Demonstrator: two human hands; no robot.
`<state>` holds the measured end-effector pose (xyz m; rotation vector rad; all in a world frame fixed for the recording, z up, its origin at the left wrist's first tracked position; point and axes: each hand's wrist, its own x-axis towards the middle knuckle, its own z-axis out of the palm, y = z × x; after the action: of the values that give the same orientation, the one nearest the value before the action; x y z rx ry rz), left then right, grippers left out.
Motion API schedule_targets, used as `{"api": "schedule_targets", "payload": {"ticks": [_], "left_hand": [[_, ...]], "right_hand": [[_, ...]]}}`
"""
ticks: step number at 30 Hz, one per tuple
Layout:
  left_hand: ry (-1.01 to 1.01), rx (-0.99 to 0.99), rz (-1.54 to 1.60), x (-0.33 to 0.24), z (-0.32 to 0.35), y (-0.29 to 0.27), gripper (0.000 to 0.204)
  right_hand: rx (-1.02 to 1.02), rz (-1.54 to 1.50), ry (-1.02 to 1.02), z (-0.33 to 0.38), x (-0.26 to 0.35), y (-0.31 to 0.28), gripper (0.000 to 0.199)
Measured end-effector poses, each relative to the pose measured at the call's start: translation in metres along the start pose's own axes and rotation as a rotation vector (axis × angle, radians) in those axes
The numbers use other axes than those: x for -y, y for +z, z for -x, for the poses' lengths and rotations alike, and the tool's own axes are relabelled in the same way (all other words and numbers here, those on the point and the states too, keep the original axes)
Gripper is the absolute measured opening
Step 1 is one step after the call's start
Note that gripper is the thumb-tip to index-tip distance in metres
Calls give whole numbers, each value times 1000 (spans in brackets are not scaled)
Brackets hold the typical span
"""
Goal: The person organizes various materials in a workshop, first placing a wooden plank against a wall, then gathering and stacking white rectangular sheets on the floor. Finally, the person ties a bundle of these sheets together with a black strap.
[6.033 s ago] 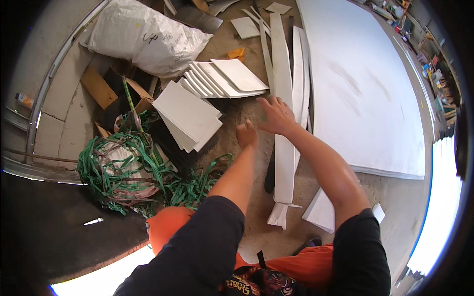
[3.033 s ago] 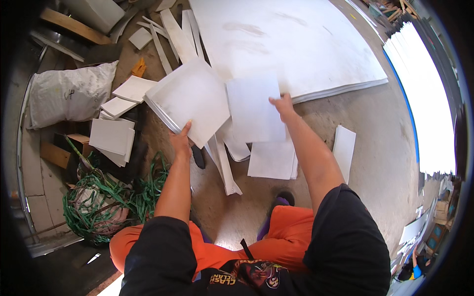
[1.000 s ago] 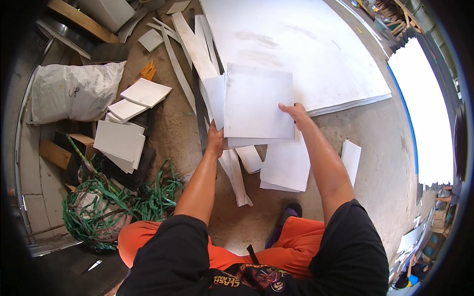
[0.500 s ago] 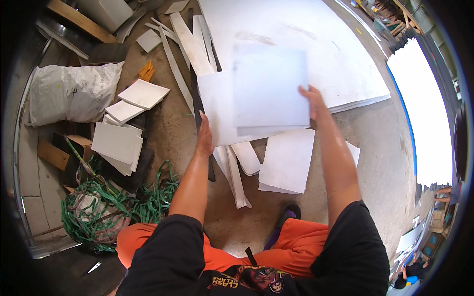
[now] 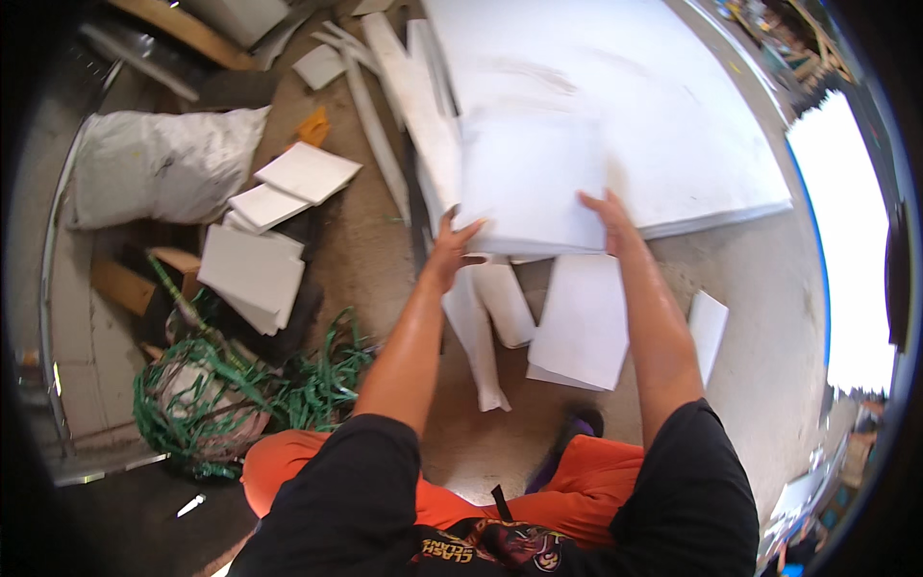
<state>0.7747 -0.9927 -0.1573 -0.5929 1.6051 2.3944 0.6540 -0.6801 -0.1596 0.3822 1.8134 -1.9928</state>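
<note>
I hold a white square panel up in front of me with both hands. My left hand is closed on its lower left corner, thumb on top, and my right hand grips the lower right edge with the fingers curled under. The panel hangs in the air over the near edge of the big white sheet that lies on the floor beyond it. Below my arms lie a flat board and some narrow strips; off to my left sit a stack of cut squares, more squares, a white sack and a tangle of green strapping.

I judge this as the carrying step: the panel is lifted and not yet set down anywhere. The next move calls for keeping both grips even so it stays level, then picking a pile and lowering it with its edges square to the ones beneath, without dragging a corner
</note>
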Motion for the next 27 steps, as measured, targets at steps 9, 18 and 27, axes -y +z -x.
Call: {"api": "schedule_targets", "payload": {"ticks": [9, 18, 27], "left_hand": [[-6, -416, 211, 9, -23, -69, 90], [2, -880, 491, -79, -97, -238, 106], [20, -824, 644, -83, -138, -283, 116]], "right_hand": [[-563, 10, -3, -83, -31, -16, 80], [-661, 454, -452, -42, -17, 113, 87], [-323, 414, -365, 23, -29, 156, 62]]}}
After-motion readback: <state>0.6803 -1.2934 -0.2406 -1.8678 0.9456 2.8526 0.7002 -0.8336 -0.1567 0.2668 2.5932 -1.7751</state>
